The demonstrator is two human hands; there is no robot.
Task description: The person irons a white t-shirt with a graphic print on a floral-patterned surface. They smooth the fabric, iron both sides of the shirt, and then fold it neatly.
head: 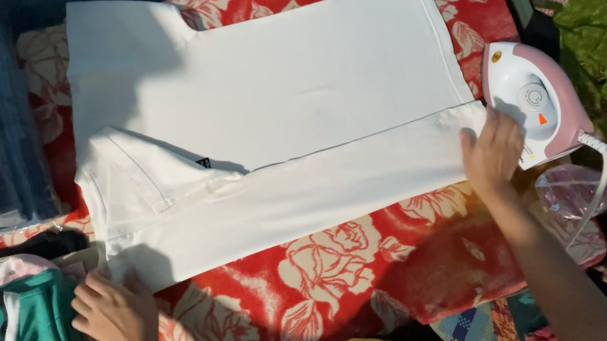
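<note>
- We see the white shirt (272, 119) lying flat on the red floral blanket (299, 299), one long side folded inward.
- Our left hand (112, 311) rests half-curled at the shirt's collar-end corner.
- Our right hand (492, 152) presses flat on the shirt's hem, beside the pink iron (537, 99).

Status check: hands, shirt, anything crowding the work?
Left hand pinning white shirt at its near corner. Right hand flat on hem. Pink iron beside right hand.
</note>
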